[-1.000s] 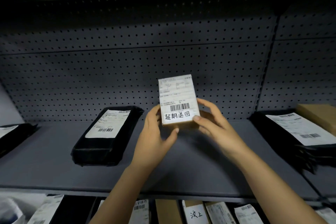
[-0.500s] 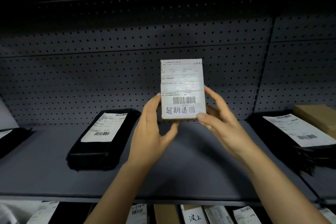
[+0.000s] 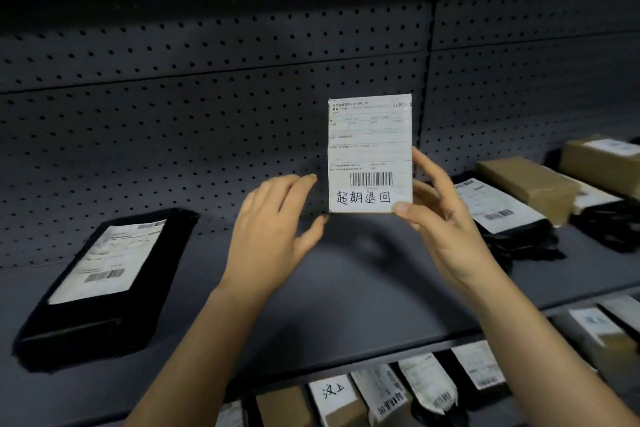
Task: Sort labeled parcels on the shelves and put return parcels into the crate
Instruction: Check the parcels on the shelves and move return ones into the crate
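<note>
A small cardboard parcel (image 3: 370, 149) stands upright in the air above the grey shelf (image 3: 346, 274), its white label facing me with a barcode and handwritten characters at the bottom. My right hand (image 3: 440, 218) grips its right edge and lower corner. Just left of the parcel, my left hand (image 3: 273, 236) has its fingers spread and holds nothing, its thumb tip near the parcel's lower left corner. No crate is in view.
A black bagged parcel (image 3: 100, 284) with a white label lies at the shelf's left. At the right lie another black labelled parcel (image 3: 502, 215) and brown boxes (image 3: 530, 184). Several labelled parcels (image 3: 381, 395) line the lower shelf. Pegboard (image 3: 207, 114) backs the shelf.
My left hand has let go of the parcel and opened beside it. My right hand keeps the parcel raised. The view has shifted, showing more of the right side.
</note>
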{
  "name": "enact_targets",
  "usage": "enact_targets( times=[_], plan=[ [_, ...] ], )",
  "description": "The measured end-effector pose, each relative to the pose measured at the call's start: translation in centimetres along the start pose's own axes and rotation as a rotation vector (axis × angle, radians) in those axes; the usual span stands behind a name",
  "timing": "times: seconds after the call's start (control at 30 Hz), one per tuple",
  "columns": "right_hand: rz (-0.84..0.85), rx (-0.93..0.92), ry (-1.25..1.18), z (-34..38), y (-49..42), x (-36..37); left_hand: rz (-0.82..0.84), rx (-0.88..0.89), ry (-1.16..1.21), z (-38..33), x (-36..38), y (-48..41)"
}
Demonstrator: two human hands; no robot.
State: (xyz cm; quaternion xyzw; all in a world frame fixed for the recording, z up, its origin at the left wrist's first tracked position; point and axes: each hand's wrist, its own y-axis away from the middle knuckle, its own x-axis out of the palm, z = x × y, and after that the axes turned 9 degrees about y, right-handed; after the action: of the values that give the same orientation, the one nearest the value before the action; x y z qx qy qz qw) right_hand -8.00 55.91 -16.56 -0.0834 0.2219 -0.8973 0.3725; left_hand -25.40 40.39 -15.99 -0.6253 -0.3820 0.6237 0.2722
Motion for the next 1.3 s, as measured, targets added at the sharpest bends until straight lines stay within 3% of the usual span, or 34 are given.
enact_targets(
  times=[0.47,0.83,1.1,1.3],
  plan=[
    [-0.393,-0.027,0.134,3.8,8.1,-16.0,0.121,0.209,0.320,-14.8,8.8,-6.4],
    [-0.743,0.034,0.360,10.3,24.0,-33.6,0.191,0.454,0.627,-38.9,15.6,-7.7],
    [-0.963,0.095,0.422,13.5,36.1,-45.9,0.251,0.558,0.789,-57.7,19.6,-5.7],
    [-1.112,0.145,0.402,13.1,42.6,-52.2,0.343,0.640,0.852,-67.5,22.9,-3.9]
  ],
)
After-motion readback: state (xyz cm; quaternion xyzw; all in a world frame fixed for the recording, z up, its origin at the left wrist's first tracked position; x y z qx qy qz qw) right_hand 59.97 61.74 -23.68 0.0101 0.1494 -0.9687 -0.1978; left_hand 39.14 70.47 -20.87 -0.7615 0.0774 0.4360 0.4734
